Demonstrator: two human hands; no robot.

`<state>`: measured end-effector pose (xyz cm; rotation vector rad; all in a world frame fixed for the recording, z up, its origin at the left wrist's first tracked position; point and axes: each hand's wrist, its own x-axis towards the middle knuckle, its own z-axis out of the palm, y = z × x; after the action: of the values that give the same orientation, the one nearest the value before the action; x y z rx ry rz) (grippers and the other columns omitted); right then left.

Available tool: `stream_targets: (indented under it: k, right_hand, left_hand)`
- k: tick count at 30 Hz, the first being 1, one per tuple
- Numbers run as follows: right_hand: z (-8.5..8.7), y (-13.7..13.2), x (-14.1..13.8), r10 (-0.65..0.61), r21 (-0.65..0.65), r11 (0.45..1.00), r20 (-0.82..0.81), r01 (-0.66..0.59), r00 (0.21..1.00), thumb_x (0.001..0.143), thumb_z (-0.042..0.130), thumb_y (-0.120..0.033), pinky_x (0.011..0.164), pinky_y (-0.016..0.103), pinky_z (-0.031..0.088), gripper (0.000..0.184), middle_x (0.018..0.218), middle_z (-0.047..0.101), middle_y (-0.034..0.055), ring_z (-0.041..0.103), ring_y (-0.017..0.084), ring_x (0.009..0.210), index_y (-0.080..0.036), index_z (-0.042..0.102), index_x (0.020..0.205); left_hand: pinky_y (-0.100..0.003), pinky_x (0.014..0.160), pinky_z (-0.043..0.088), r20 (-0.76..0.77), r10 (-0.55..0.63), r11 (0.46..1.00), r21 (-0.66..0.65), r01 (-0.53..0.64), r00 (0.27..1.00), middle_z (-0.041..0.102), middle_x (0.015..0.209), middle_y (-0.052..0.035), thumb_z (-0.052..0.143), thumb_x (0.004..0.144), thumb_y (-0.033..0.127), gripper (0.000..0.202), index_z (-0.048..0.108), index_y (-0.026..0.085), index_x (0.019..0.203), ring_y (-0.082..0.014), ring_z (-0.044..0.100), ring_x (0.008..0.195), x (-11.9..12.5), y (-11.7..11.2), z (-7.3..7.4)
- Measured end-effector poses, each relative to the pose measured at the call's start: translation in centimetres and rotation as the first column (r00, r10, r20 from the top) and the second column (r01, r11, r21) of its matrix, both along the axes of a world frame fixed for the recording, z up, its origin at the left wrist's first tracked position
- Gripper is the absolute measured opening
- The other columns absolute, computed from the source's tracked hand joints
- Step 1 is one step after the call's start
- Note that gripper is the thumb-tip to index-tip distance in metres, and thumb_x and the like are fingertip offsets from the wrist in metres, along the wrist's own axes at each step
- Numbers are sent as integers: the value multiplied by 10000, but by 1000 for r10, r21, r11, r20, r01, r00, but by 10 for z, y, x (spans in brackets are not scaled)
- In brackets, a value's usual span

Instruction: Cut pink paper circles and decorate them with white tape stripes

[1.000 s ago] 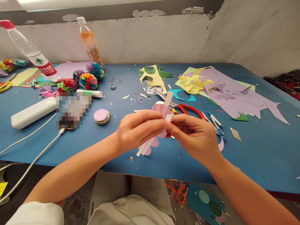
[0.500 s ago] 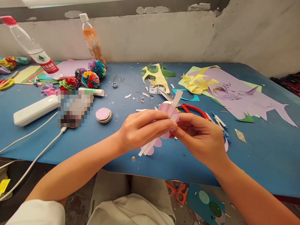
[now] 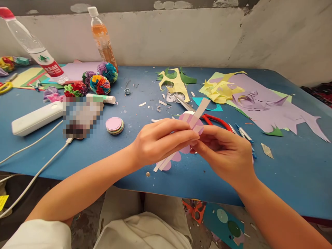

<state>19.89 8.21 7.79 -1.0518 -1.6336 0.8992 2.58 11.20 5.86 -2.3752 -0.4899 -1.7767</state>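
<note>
Between my hands is a scalloped purple paper piece with pale paper strips lying across it. The strips stick out past its upper right and lower left ends. My left hand lies over its middle, fingers long and pressed together on the paper. Pinching the same piece from the right, my right hand has its thumb and fingertips by the left fingertips; the exact contact is partly hidden. Just behind the hands lie red-handled scissors. A stack of round paper discs rests to the left.
A glue stick, a white power bank and a blurred phone-like object with a cable lie left. Two bottles stand behind ruffled balls. Yellow scraps and purple paper cover the back right. Pens lie right.
The view has shifted slightly. Both hands and the purple paper piece sit a little further right, with the grip looking the same.
</note>
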Motion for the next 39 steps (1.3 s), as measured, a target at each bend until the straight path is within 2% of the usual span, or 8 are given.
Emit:
stream_targets:
  k: [7, 18, 21, 24, 28, 33, 37, 39]
  right_hand:
    - [-2, -1, 2, -34, 69, 997, 83, 28, 996, 804, 696, -285, 561, 267, 590, 74, 780, 727, -28, 681, 141, 627, -287, 708, 878]
    - [-4, 1, 1, -83, 281, 959, 222, 18, 972, 800, 628, -129, 546, 195, 576, 182, 810, 743, -32, 690, 115, 652, -256, 689, 914]
    - [-4, 0, 3, -68, 272, 962, 186, 15, 980, 809, 636, -142, 556, 206, 574, 189, 796, 738, -31, 678, 112, 633, -260, 695, 944]
    - [-2, -1, 6, -6, 229, 973, 106, -18, 994, 862, 601, -202, 568, 226, 571, 172, 790, 736, -27, 667, 116, 627, -272, 707, 977]
    - [1, 1, 7, -8, 145, 989, 22, 4, 1000, 888, 603, -357, 509, 221, 533, 158, 643, 682, -27, 613, 110, 546, -275, 729, 840]
    - [4, 6, 3, -18, 10, 1000, 2, 18, 1000, 809, 671, -500, 446, 219, 487, 273, 536, 597, -28, 538, 100, 474, -246, 710, 717]
    - [5, 6, 2, -16, 15, 1000, -18, 17, 1000, 817, 659, -509, 445, 205, 463, 313, 525, 568, -31, 515, 88, 479, -228, 684, 680]
    - [3, 6, 3, -52, 47, 998, -5, 52, 999, 830, 656, -480, 444, 196, 450, 297, 532, 566, -33, 508, 80, 479, -223, 675, 684]
  left_hand:
    - [-177, 678, 557, -32, 59, 998, 2, -59, 998, 689, 814, -15, 682, 828, 114, 74, 691, 138, 897, -84, 649, 730, 0, 1, 1]
    - [-178, 702, 553, -54, 63, 998, -9, -63, 997, 685, 833, -26, 638, 869, 140, 83, 688, 140, 936, -83, 644, 752, 0, 4, -1]
    - [-167, 697, 536, -80, 83, 995, 54, -78, 993, 664, 813, -10, 627, 877, 147, 99, 685, 149, 957, -69, 626, 731, -1, 7, -1]
    - [-190, 645, 516, -119, 152, 973, 195, -127, 981, 657, 802, 3, 621, 889, 246, 136, 685, 163, 976, -70, 590, 663, -3, 11, 1]
    - [-222, 558, 454, -204, 258, 927, 328, -182, 944, 673, 800, 19, 639, 862, 207, 100, 693, 186, 942, -80, 567, 628, -5, 12, 4]
    - [-230, 534, 411, -196, 226, 939, 303, -160, 954, 667, 733, 36, 641, 852, 150, 85, 658, 188, 778, -77, 567, 615, -6, 11, 5]
    - [-234, 570, 440, -198, 193, 951, 280, -134, 961, 659, 734, 30, 651, 842, 161, 29, 653, 190, 845, -88, 577, 636, -5, 11, 4]
    - [-232, 646, 484, -131, 136, 972, 209, -107, 982, 661, 786, 15, 662, 832, 170, 45, 646, 195, 865, -95, 597, 695, -3, 9, 4]
